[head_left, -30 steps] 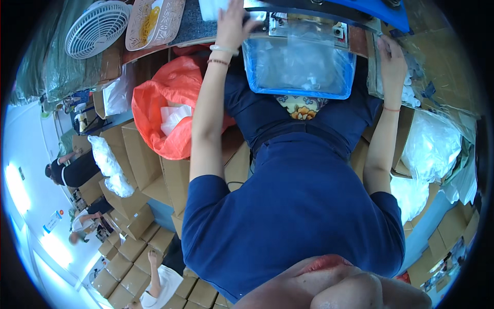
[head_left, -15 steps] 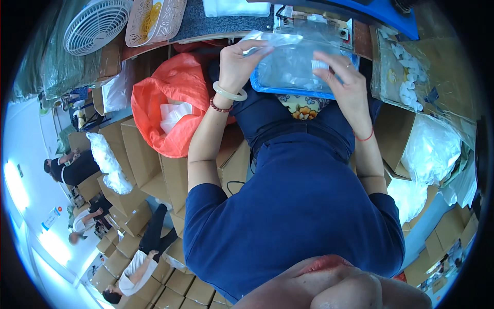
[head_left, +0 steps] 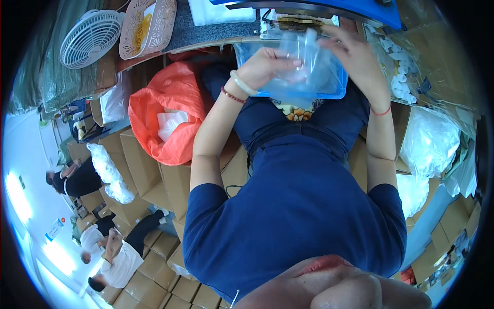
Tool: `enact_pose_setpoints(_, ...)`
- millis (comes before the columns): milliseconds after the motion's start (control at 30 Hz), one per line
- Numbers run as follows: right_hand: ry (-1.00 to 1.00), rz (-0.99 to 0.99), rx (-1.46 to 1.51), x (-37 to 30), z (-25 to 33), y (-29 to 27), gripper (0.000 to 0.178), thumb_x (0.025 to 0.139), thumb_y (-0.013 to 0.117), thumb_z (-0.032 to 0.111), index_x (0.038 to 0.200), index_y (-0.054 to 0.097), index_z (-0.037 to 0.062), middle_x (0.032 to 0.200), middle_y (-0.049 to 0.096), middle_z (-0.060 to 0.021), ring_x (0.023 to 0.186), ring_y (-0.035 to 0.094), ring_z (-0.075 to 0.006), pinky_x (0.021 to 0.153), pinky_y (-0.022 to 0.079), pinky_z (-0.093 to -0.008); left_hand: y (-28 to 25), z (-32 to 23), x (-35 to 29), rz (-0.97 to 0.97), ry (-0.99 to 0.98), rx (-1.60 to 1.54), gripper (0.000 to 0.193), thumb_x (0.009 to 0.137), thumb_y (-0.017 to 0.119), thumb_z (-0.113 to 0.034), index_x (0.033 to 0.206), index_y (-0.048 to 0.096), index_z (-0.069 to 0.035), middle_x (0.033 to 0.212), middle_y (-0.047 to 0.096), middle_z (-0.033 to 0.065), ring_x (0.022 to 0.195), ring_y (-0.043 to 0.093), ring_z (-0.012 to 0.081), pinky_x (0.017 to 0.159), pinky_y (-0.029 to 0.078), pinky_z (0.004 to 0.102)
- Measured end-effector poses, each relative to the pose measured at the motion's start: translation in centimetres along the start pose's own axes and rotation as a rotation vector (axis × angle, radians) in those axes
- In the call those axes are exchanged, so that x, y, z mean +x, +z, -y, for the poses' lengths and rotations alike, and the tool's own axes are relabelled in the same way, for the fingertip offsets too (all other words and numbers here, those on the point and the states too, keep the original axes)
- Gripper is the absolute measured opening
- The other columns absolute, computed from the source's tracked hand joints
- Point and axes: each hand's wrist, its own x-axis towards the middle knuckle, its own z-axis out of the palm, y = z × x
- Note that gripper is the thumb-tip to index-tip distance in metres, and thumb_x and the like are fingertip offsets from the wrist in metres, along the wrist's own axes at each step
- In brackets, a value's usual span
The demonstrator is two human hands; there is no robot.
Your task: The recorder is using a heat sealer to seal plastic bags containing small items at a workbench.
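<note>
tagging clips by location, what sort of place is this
Probably a packing workshop or small warehouse: stacked cardboard boxes line the floor, both hands handle a clear plastic bag over a blue tray, and bagged goods sit alongside.

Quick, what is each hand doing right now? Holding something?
Left hand: closed on the clear plastic bag, above the blue tray.
Right hand: fingers curled, gripping the same clear plastic bag from the other side.
</note>
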Motion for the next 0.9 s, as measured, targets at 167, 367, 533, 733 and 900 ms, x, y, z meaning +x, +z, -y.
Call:
enact_pose_setpoints(167,0.306,-0.365,-0.624,-1.7,-7.0,-1.2,0.028,0.09,0.055,0.009,0.117,0.063,0.0068,0.121,0.063,-0.0133,0.102,0.063,-0.0359,0.086,0.051,-0.0438,-0.4,-1.4,4.4,-0.073,0.107,-0.163,0.029,0.093,0.067,-0.014,0.114,0.064,0.006,0.112,0.069,0.016,0.101,0.069,0.0283,0.087,0.058,0.0367)
enact_pose_setpoints(367,0.118,-0.322,-0.679,-2.5,-13.0,0.2,0.022,0.095,0.054,0.017,0.112,0.064,0.008,0.113,0.065,-0.0128,0.101,0.061,-0.0379,0.084,0.051,-0.0453,-2.2,-1.2,3.3,-0.194,0.2,0.258,0.027,0.091,0.07,-0.016,0.108,0.068,0.004,0.1,0.071,0.0124,0.086,0.071,0.0216,0.078,0.058,0.0312)
enact_pose_setpoints(533,0.353,-0.398,-0.83,-3.1,-9.5,0.2,0.023,0.096,0.054,0.021,0.113,0.065,0.0089,0.11,0.066,-0.0128,0.103,0.06,-0.0356,0.087,0.05,-0.0439,-8.5,-5.1,2.3,-0.939,0.749,1.387,0.028,0.089,0.069,-0.029,0.103,0.071,-0.004,0.102,0.069,0.015,0.083,0.067,0.0252,0.079,0.053,0.04)
enact_pose_setpoints(733,0.233,-0.465,-0.742,-5.9,-13.2,-0.1,0.027,0.093,0.06,0.018,0.119,0.065,0.0115,0.119,0.064,-0.0126,0.105,0.059,-0.037,0.093,0.047,-0.0449,-10.4,2.8,1.3,-0.811,0.837,1.826,0.042,0.087,0.069,-0.029,0.121,0.062,-0.006,0.137,0.055,0.0131,0.128,0.051,0.0299,0.107,0.036,0.0508)
enact_pose_setpoints(900,0.234,-0.336,-0.703,-6.1,-13.1,0.0,0.027,0.094,0.059,0.015,0.12,0.065,0.0102,0.119,0.064,-0.0139,0.106,0.06,-0.0366,0.091,0.049,-0.041,-10.6,2.1,0.7,-0.881,1.037,1.638,0.025,0.084,0.067,-0.006,0.109,0.067,-0.006,0.113,0.069,0.0107,0.108,0.063,0.028,0.09,0.049,0.0392)
